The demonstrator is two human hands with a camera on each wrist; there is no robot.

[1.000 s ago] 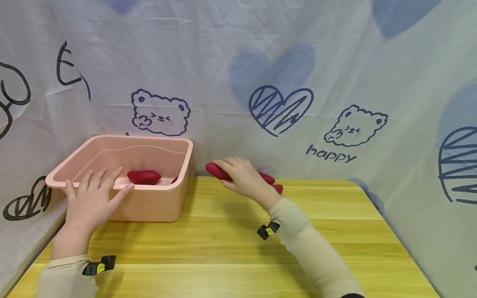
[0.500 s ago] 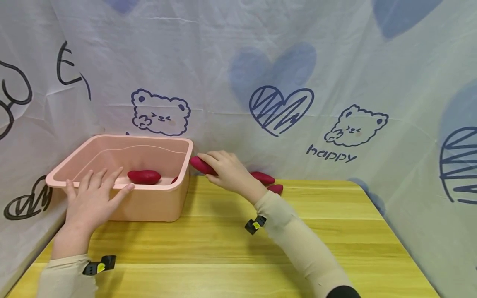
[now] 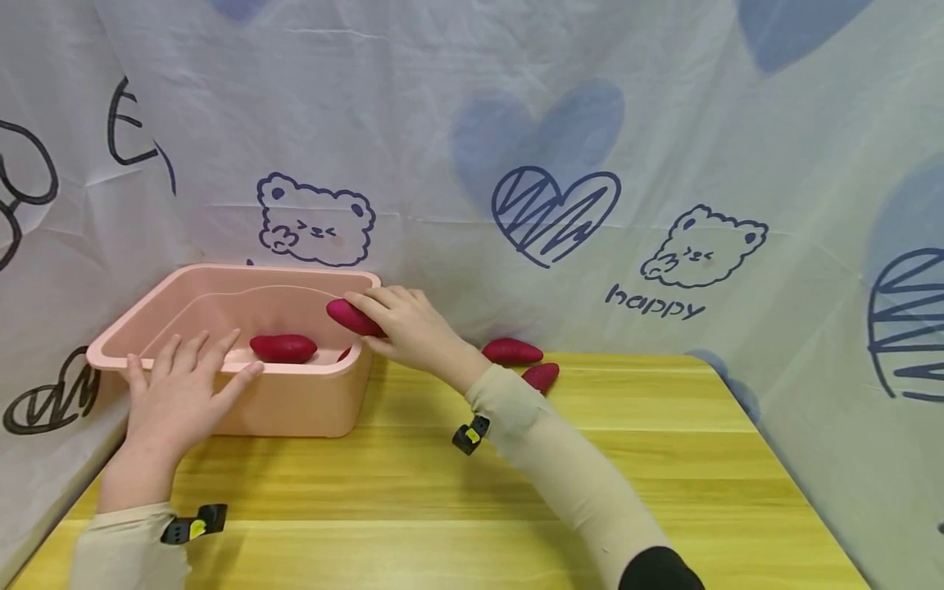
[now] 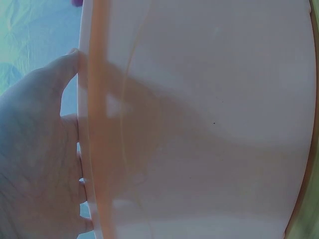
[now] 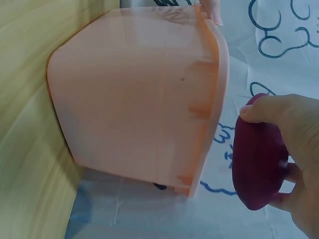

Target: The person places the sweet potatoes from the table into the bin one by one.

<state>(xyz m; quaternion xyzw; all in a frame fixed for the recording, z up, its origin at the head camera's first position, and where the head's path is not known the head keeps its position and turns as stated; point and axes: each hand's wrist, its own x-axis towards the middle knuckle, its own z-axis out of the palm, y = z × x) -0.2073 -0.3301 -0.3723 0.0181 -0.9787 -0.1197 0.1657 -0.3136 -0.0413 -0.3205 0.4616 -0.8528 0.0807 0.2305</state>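
My right hand point(image 3: 413, 332) grips a purple-red sweet potato point(image 3: 354, 317) over the right rim of the pink plastic bin point(image 3: 295, 401). In the right wrist view, thumb and fingers hold the sweet potato point(image 5: 259, 154) from opposite sides, above the rim. My left hand point(image 3: 180, 393) rests on the bin's near rim with fingers spread. From the left wrist view, that hand point(image 4: 35, 144) lies along the edge, with the bin's wall point(image 4: 214, 124) filling most of the frame. Inside the bin lies another sweet potato point(image 3: 283, 349); a second point(image 3: 344, 355) is mostly hidden by the front wall.
Two more sweet potatoes, one at the back point(image 3: 512, 351) and one nearer point(image 3: 542, 377), lie on the wooden table point(image 3: 413, 508) behind my right forearm. A printed white cloth point(image 3: 442, 246) hangs behind and beside the table.
My right hand has carried the sweet potato leftward from the table to over the bin's right rim. The left hand has stayed on the near rim.
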